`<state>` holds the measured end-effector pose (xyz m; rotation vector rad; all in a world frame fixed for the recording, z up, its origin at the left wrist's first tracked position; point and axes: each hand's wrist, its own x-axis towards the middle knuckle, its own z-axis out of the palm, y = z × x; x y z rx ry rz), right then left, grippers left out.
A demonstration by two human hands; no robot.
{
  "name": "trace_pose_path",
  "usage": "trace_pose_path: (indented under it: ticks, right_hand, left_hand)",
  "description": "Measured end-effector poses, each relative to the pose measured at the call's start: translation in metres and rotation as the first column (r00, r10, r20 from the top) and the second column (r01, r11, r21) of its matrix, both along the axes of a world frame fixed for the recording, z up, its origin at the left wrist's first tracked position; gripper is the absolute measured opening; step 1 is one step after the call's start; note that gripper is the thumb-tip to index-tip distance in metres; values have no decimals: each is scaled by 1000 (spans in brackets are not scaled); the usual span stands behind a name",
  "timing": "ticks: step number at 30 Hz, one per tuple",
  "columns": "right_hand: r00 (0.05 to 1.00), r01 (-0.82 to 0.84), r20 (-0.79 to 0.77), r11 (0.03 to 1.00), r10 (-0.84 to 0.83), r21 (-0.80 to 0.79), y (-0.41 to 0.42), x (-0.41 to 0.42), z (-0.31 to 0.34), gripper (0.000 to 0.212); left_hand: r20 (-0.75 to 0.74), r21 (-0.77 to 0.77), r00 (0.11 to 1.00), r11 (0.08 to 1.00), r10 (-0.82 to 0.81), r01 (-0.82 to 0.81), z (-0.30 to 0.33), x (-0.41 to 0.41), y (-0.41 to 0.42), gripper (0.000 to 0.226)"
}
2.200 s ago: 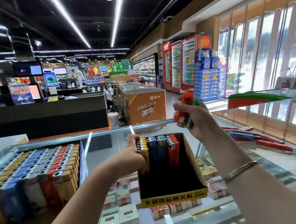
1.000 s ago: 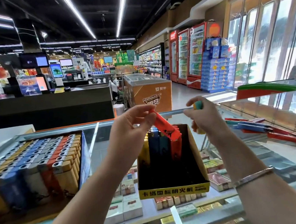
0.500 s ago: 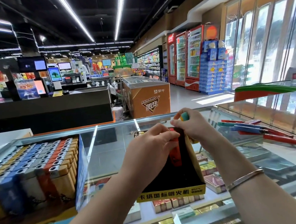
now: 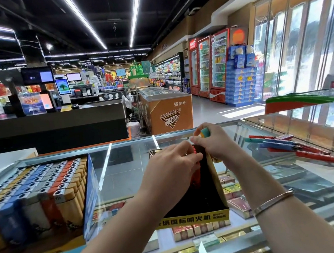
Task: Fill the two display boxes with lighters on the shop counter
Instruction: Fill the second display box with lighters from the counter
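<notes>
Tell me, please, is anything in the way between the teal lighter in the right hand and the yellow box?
Partly. The left hand is over the back row of the yellow box, on a red lighter. The right hand holds the teal lighter just above it. The front of the box looks free.

One head-worn wide-angle view looks forward and slightly down, close over the glass counter (image 4: 125, 172), shop aisles beyond.

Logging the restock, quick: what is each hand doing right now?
Left hand: pinches a red lighter at the yellow-fronted box.
Right hand: holds a teal lighter.
</notes>
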<state>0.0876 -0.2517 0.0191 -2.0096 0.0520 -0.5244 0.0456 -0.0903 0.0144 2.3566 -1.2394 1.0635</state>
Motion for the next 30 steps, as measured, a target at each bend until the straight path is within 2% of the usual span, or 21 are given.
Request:
trace_pose_path:
  ticks: [5, 8, 10, 14, 17, 20, 24, 27, 30]
  right_hand:
    - [1000, 16, -24, 1000, -16, 13, 0, -3, 2, 5]
    - [986, 122, 87, 973, -142, 198, -10, -10, 10, 13]
    - [976, 115, 135, 936, -168, 332, -17, -15, 18, 13]
    - [994, -57, 111, 872, 3, 485, -15, -21, 23, 8]
    - [974, -224, 173, 737, 146, 638, -10, -25, 26, 11]
    - [933, -360, 239, 644, 270, 676, -5, -28, 30, 19]
    - [883, -453, 217, 637, 416, 624, 5, -30, 29, 18]
    - [847, -500, 191, 621, 496, 604, 10, -30, 27, 18]
    - [823, -538, 179, 636, 539, 554, 12, -30, 25, 17]
  left_hand:
    - [-29, 10, 999, 1000, 29, -29, -1, 2, 5, 27]
    - [-101, 99, 993, 994, 65, -55, -6, 4, 14, 45]
    - [-121, 120, 991, 992, 62, -47, -8, 5, 16, 52]
    - [-195, 9, 981, 1000, 15, -14, -5, 6, 16, 55]
    - [-275, -150, 961, 988, -6, -36, -1, 8, 19, 59]
    - [-315, -302, 947, 952, -56, -43, 2, 10, 22, 56]
    - [-208, -429, 970, 903, -129, 28, 7, 10, 26, 37]
    - [-40, -427, 989, 898, -141, 110, 11, 8, 28, 22]
    - [12, -431, 985, 888, -171, 159, 13, 9, 30, 18]
